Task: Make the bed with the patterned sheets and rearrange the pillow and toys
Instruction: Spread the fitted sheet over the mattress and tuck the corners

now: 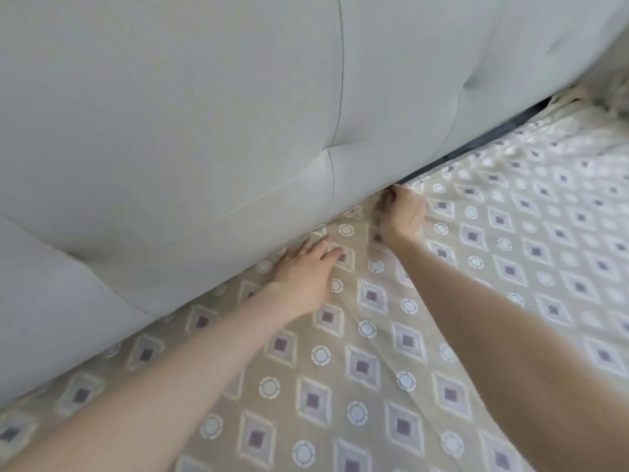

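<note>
Across the lower half and right of the frame: patterned sheet (374,386), beige with diamonds and circles, spread flat (rumpled at far right). At centre, right hand (401,212), fingers curled around its edge. Just left, left hand (306,270), fingers straight, pressing it flat. Above, padded grey headboard (204,114).

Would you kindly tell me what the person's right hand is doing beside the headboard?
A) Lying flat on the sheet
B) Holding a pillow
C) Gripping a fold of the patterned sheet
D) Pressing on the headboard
C: the right hand has its fingers curled round a bunched fold of the patterned sheet at the foot of the headboard, while the left hand lies flat on it.
</note>
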Action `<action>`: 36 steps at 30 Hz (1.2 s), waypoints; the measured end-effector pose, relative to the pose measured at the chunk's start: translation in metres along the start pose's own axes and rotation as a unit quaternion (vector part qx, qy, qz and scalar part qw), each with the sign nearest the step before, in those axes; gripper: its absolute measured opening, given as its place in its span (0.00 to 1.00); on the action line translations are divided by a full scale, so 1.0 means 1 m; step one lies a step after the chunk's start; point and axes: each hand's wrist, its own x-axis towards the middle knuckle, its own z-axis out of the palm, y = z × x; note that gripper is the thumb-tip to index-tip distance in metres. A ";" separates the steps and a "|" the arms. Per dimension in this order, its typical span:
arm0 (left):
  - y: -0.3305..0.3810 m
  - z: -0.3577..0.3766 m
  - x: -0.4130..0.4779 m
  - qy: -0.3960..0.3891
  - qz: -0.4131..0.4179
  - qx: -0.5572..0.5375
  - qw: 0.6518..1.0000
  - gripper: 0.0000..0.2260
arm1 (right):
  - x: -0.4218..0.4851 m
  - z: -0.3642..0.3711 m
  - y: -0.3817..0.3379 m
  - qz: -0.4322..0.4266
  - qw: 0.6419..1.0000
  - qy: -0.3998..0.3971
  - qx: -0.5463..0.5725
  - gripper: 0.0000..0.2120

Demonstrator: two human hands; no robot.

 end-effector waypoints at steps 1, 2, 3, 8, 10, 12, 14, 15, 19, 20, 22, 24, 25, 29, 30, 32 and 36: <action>0.000 0.003 0.002 -0.002 -0.003 0.000 1.000 0.25 | -0.004 0.004 -0.003 0.028 0.999 0.029 0.029 0.09; 0.000 0.008 0.005 -0.004 -0.007 0.001 1.000 0.26 | -0.007 0.008 -0.006 0.049 0.996 0.050 0.060 0.10; 0.001 0.012 0.008 -0.004 -0.011 0.004 1.000 0.26 | -0.008 0.011 -0.007 0.063 0.992 0.061 0.091 0.11; 0.003 0.025 0.023 0.070 -0.029 0.019 0.997 0.26 | -0.010 0.022 -0.006 0.091 0.979 0.109 0.144 0.10; 0.005 0.030 0.029 0.106 -0.046 0.021 0.993 0.27 | -0.011 0.025 -0.008 0.102 0.973 0.131 0.158 0.11; 0.008 0.035 0.033 0.120 -0.066 0.016 0.990 0.28 | -0.012 0.030 -0.011 0.113 0.972 0.134 0.156 0.12; 0.012 0.039 0.035 0.131 -0.082 0.009 0.988 0.28 | -0.011 0.033 -0.013 0.131 0.973 0.127 0.144 0.13; 0.014 0.040 0.037 0.135 -0.089 0.003 0.987 0.28 | -0.010 0.035 -0.014 0.146 0.971 0.121 0.143 0.13; 0.021 0.035 0.045 0.143 -0.106 -0.004 0.984 0.30 | -0.009 0.032 -0.016 0.131 0.979 0.098 0.121 0.12; 0.021 0.032 0.047 0.138 -0.111 0.000 0.984 0.31 | -0.012 0.030 -0.014 0.088 0.986 0.076 0.117 0.12; 0.022 0.027 0.051 0.119 -0.123 0.007 0.985 0.32 | -0.019 0.026 -0.007 0.004 0.993 0.017 0.116 0.15; 0.021 0.022 0.054 0.104 -0.124 0.001 0.987 0.33 | -0.023 0.022 0.003 -0.070 0.992 -0.054 0.086 0.14; 0.020 0.020 0.054 0.098 -0.119 -0.004 0.988 0.33 | -0.023 0.019 0.007 -0.101 0.990 -0.088 0.043 0.12; 0.007 0.021 0.044 0.104 -0.087 0.016 0.991 0.33 | -0.019 0.007 0.019 -0.199 0.954 -0.188 -0.120 0.23; 0.006 0.024 0.040 0.108 -0.087 0.029 0.990 0.32 | -0.019 0.006 0.019 -0.217 0.945 -0.197 -0.144 0.24; 0.009 0.027 0.037 0.110 -0.096 0.040 0.989 0.32 | -0.018 0.005 0.017 -0.233 0.942 -0.188 -0.154 0.25; 0.014 0.021 0.048 0.102 -0.119 0.032 0.987 0.36 | -0.013 0.005 0.015 -0.265 0.934 -0.172 -0.166 0.22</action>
